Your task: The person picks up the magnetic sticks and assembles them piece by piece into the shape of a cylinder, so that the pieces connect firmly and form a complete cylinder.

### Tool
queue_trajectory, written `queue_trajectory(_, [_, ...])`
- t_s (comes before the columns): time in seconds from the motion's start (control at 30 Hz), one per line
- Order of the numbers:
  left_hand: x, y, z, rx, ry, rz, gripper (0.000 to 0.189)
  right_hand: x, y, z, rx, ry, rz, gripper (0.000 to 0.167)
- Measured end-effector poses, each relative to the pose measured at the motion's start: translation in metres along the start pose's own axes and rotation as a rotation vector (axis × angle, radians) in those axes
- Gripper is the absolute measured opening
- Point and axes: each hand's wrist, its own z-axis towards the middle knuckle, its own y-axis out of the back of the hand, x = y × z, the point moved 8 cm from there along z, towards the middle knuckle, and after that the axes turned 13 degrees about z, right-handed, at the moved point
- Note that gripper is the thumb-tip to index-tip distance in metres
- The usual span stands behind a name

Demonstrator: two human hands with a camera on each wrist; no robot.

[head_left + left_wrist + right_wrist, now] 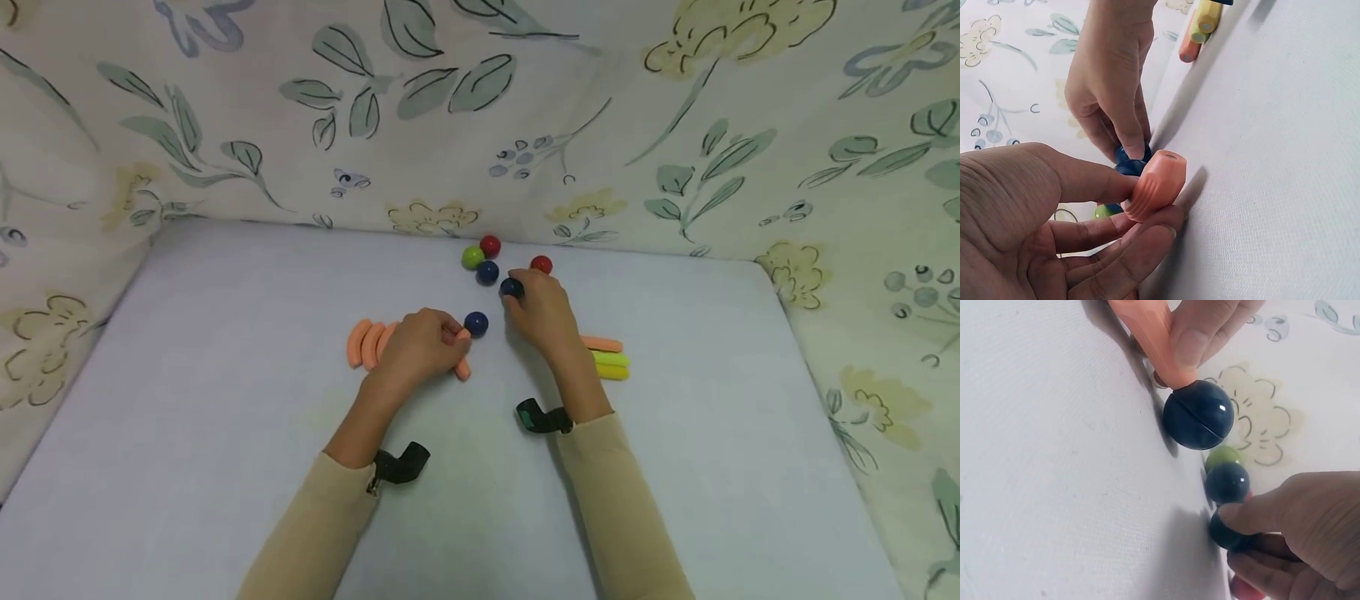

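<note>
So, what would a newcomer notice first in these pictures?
Likely the left hand, mid-table, pinching a peach-orange plastic-looking stick seemingly touching a glossy dark-blue ball. To its right, the right hand holds another dark-blue ball. A shiny lime-green ball sits near the back edge of the white tabletop, before pale floral cloth.

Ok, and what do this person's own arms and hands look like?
Both the left hand and right hand are bare, with no gloves or rings visible. A plain beige fabric left sleeve and matching right sleeve stop short of the hands. Beside each cuff sits a small, black, angular wrist-worn camera.
</note>
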Motion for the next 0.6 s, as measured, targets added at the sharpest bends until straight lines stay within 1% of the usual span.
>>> queue_trajectory(0.13, [-0.001, 0.001, 0.0, -0.016, -0.012, -0.003, 0.033, 0.004, 0.003, -0.003, -0.009, 0.02, 0.026, 0.042])
queue_trajectory(0.27, [0.0, -0.001, -0.001, -0.007, 0.002, 0.008, 0.033, 0.014, 0.007, -0.012, -0.002, 0.049, 0.07, 0.041])
queue_trajectory(0.47, [-0.002, 0.0, -0.004, -0.013, -0.011, 0.002, 0.032, 0.034, 0.017, -0.04, -0.004, 0.155, 0.177, 0.041])
queue_trajectory(0.6, [-0.005, 0.0, -0.002, -0.013, -0.016, 0.009, 0.031, 0.033, 0.012, -0.063, 0.035, 0.167, 0.249, 0.044])
